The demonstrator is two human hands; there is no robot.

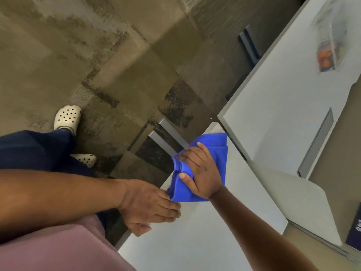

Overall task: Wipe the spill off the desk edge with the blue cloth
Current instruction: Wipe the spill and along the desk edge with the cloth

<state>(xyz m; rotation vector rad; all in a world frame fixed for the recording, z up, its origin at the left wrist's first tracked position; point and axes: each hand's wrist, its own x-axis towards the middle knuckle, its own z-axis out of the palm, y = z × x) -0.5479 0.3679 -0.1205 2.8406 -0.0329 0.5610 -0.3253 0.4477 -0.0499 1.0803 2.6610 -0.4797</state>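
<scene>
The blue cloth (205, 145) lies folded over the near edge of the white desk (195, 241). My right hand (201, 169) presses down on the cloth, fingers curled over the desk edge and thumb gripping the fabric. My left hand (150, 206) rests flat on the desk edge just beside the cloth, fingers together and touching the cloth's lower corner. No spill shows on the desk surface in this view.
A second white desk (283, 94) adjoins at the right, with a clear plastic bag (330, 44) of orange items on it. A dark booklet (354, 231) sits at the far right. Grey desk legs (166, 133) and patterned carpet lie below, beside my white clogs (67, 118).
</scene>
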